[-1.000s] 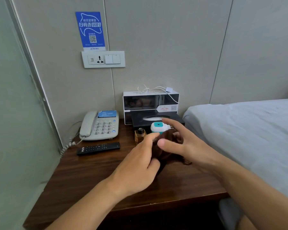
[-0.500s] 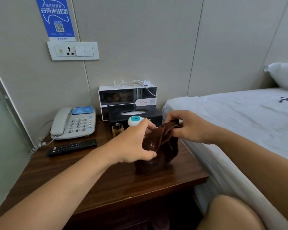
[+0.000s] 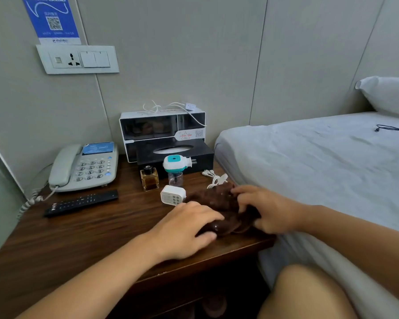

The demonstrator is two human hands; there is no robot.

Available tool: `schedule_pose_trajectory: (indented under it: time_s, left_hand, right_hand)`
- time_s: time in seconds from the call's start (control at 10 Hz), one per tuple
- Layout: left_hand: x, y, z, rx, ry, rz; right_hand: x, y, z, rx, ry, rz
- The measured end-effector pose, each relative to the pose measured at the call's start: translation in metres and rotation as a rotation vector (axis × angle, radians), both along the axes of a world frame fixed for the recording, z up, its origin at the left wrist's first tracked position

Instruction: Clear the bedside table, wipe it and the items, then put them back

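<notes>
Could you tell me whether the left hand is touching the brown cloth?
Touching: the head view shows the left hand resting its fingers on the brown cloth.

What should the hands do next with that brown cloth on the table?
Probably put the brown cloth aside on the bed and start lifting things off. Both the left hand and right hand rest on it, yet the bedside table still holds the phone, remote, perfume bottle and small white device, so wiping has little room.
</notes>
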State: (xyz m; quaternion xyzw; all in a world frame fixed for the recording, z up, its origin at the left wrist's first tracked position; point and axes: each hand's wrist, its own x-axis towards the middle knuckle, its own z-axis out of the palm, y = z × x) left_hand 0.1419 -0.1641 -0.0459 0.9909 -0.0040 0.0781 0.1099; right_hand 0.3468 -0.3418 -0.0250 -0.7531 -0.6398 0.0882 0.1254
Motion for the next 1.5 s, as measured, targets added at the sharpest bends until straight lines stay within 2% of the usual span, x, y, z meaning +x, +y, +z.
schedule_pose_trajectory:
  time_s: [0.1,0.2,0.3,0.4,0.5,0.7,0.8,0.9,1.0,1.1,1.2,1.3,1.4,1.5]
  left_hand:
    - [-0.005,-0.001,-0.013,-0.038,-0.087,0.084]
    - [-0.007,-0.005,-0.020,0.033,-0.143,0.193]
    - [-0.009,-0.012,-0.020,0.079,-0.117,0.168]
    - [-0.012,-0.017,-0.015,0.040,-0.152,0.147]
    - [-0.012,-0.021,-0.015,-0.127,-0.139,0.194]
    - [-0.009,-0.020,-0.014,0.093,-0.042,0.217]
    - [-0.001,-0.014,-0.014,0.089,-0.001,0.224]
    - [0.009,-0.005,-0.010,0.064,0.066,0.240]
    - [0.012,0.002,0.001,-0.022,0.166,0.236]
    - [0.002,0.007,0.003,-0.024,0.210,0.196]
    - [-0.009,0.007,-0.003,-0.143,0.176,0.188]
    - [-0.010,0.004,-0.009,-0.247,0.124,0.222]
    - [-0.011,0.004,-0.014,-0.220,0.139,0.211]
    - [-0.016,0.007,-0.002,-0.222,0.056,0.262]
  right_hand:
    - [-0.005,-0.003,0.000,-0.078,0.007,0.003]
    - [-0.007,0.001,0.002,0.032,-0.087,0.001]
    - [-0.008,0.001,-0.002,0.010,-0.067,0.005]
    - [-0.010,-0.002,0.000,-0.036,-0.066,0.036]
    - [-0.008,-0.002,-0.003,-0.072,-0.106,0.059]
    - [-0.007,-0.002,-0.002,-0.031,-0.169,0.088]
    - [-0.008,0.004,-0.003,-0.069,-0.207,0.107]
    - [-0.003,0.015,-0.002,-0.132,-0.228,0.054]
    - [0.004,0.019,0.002,-0.206,-0.147,0.026]
    - [0.010,0.013,0.003,-0.242,-0.115,0.053]
    - [0.009,0.008,-0.001,-0.300,-0.098,0.039]
    - [0.000,0.013,-0.006,-0.273,-0.051,-0.040]
    - [-0.009,0.016,-0.013,-0.317,-0.128,-0.055]
    - [-0.014,0.017,-0.003,-0.256,-0.214,-0.063]
